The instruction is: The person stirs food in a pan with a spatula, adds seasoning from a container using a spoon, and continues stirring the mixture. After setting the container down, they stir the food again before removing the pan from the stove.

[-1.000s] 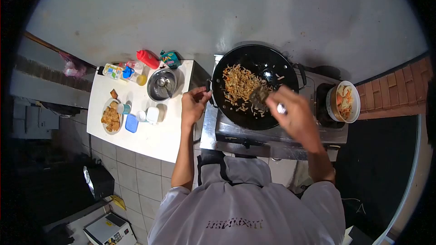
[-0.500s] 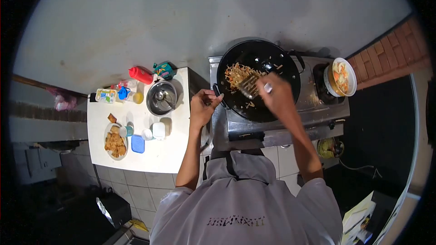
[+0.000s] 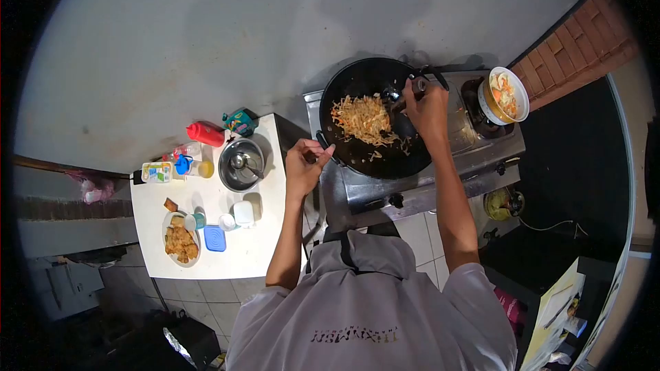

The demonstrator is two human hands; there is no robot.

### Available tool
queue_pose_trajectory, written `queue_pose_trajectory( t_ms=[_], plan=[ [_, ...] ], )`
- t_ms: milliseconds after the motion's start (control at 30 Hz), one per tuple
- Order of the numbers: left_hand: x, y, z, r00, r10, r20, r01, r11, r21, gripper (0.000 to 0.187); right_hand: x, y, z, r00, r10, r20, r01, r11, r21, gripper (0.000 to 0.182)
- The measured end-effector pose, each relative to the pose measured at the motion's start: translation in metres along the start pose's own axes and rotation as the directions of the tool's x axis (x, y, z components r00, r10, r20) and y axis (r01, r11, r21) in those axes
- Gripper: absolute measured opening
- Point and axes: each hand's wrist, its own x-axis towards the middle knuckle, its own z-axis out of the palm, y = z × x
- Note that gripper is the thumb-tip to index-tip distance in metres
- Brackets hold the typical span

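In the head view, the black pan [image 3: 354, 82] sits on the stove [image 3: 371, 192]. The left hand [image 3: 304, 167] is at the pan's left handle [image 3: 322, 139], its thumb and fingers pinching the loop. The right hand [image 3: 427, 113] is over the pan's right half, its fingers curled round the handle of a spatula [image 3: 397, 105]; how tightly they press cannot be told. The shredded food [image 3: 364, 122] lies in a loose heap left of the pan's middle.

The pan looks stiff and rather heavy, its inner wall probably slick with oil and hot, so the two side loops are the places to hold it. The food seems light, soft and easily scattered; the spatula, likely stiff, is best gripped well up its handle. A bowl of cut vegetables [image 3: 524, 99] stands right of the pan, a metal bowl [image 3: 240, 180] to its left.
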Motion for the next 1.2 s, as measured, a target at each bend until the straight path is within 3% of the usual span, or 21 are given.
queue_pose_trajectory(
  t_ms=[100, 167, 233, 300, 367, 433, 500, 567, 600, 700, 833, 900, 1033, 1133, 1200],
  plan=[
    [0.0, 0.002, 0.001, 0.999, 0.035, -0.039, -0.033, 0.999, 0.04, 0.029, -0.005, -0.024, 0.005, 0.997, -0.05, -0.056, 0.054, 0.996, 0.074, 0.026],
    [0.0, -0.001, 0.001, 0.999, 0.025, -0.036, -0.026, 1.0, -0.005, 0.029, -0.01, -0.009, 0.02, 0.981, -0.177, 0.082, 0.162, 0.973, 0.164, 0.027],
    [0.0, 0.001, 0.001, 0.999, 0.015, -0.03, -0.015, 1.0, -0.004, 0.029, -0.003, -0.008, 0.011, 0.983, -0.147, 0.107, 0.129, 0.978, 0.163, 0.028],
    [-0.001, 0.0, 0.0, 1.0, 0.005, -0.028, -0.005, 1.0, -0.001, 0.03, 0.009, -0.01, -0.003, 0.981, -0.173, 0.084, 0.175, 0.985, -0.011, 0.028],
    [0.002, -0.003, 0.001, 0.999, -0.001, -0.036, 0.003, 0.999, 0.044, 0.03, 0.011, -0.017, -0.001, 0.987, -0.143, 0.078, 0.145, 0.989, -0.018, 0.028],
    [0.0, 0.002, 0.001, 0.999, -0.014, -0.034, 0.015, 0.999, 0.034, 0.029, 0.005, -0.016, 0.018, 0.991, -0.103, 0.08, 0.085, 0.975, 0.204, 0.027],
    [-0.001, 0.004, 0.002, 0.999, -0.028, -0.03, 0.028, 0.999, 0.025, 0.029, 0.002, -0.007, 0.025, 0.983, -0.148, 0.106, 0.128, 0.977, 0.17, 0.024],
    [-0.002, 0.004, 0.001, 1.0, -0.015, -0.025, 0.016, 0.999, 0.035, 0.028, 0.005, -0.005, 0.005, 0.965, -0.131, 0.226, 0.13, 0.991, 0.02, 0.022],
    [-0.004, 0.004, 0.001, 0.999, -0.018, -0.028, 0.019, 0.999, 0.035, 0.028, 0.008, -0.002, -0.009, 0.953, -0.24, 0.186, 0.248, 0.968, -0.023, 0.021],
    [-0.002, 0.005, 0.002, 0.999, -0.036, -0.039, 0.038, 0.998, 0.052, 0.028, 0.019, -0.017, -0.056, 0.976, -0.18, 0.125, 0.186, 0.981, -0.046, 0.02],
    [-0.003, 0.005, 0.003, 0.999, -0.028, -0.046, 0.031, 0.997, 0.066, 0.027, 0.023, 0.011, -0.048, 0.969, -0.225, 0.101, 0.241, 0.951, -0.196, 0.019],
    [-0.002, 0.007, 0.005, 0.998, -0.017, -0.053, 0.022, 0.995, 0.1, 0.025, 0.014, 0.023, -0.016, 0.996, -0.011, 0.085, 0.016, 0.998, -0.063, 0.021],
    [-0.003, 0.003, 0.003, 0.999, 0.006, -0.053, -0.001, 0.996, 0.091, 0.022, 0.019, -0.008, 0.0, 0.965, 0.081, 0.248, -0.122, 0.981, 0.154, 0.025],
    [-0.005, 0.005, 0.004, 0.999, -0.006, -0.052, 0.011, 0.997, 0.081, 0.022, 0.009, -0.03, -0.002, 0.973, -0.122, 0.195, 0.083, 0.977, 0.198, 0.027],
    [-0.007, 0.006, 0.005, 0.998, -0.02, -0.057, 0.024, 0.998, 0.061, 0.022, 0.004, -0.021, 0.004, 0.922, -0.238, 0.306, 0.202, 0.969, 0.144, 0.022]
  ],
)
